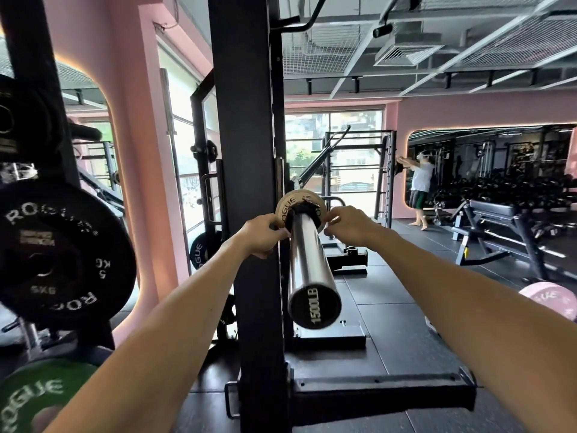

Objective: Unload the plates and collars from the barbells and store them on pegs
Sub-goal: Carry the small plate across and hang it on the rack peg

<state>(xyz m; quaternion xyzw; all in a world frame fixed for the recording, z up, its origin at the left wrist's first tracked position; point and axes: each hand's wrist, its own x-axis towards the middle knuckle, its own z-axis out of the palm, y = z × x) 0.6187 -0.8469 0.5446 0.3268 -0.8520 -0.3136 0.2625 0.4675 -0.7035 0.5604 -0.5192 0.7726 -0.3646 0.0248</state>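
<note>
A chrome barbell sleeve [307,254] points toward me from the black rack upright [249,151], its end cap reading 1500LB. At the far end of the sleeve sits a small tan ROGUE plate [288,203] with a black collar [304,210] in front of it. My left hand [260,234] pinches the plate's left edge. On the plate's right edge my right hand [349,225] has its fingers closed. Both arms are stretched forward.
On pegs at the left hang a black 5 kg ROGUE plate [59,254] and, below it, a green ROGUE plate [34,392]. A pink plate [552,300] lies at the right edge. A bench [490,220] stands beyond. A wall mirror [487,170] reflects a person.
</note>
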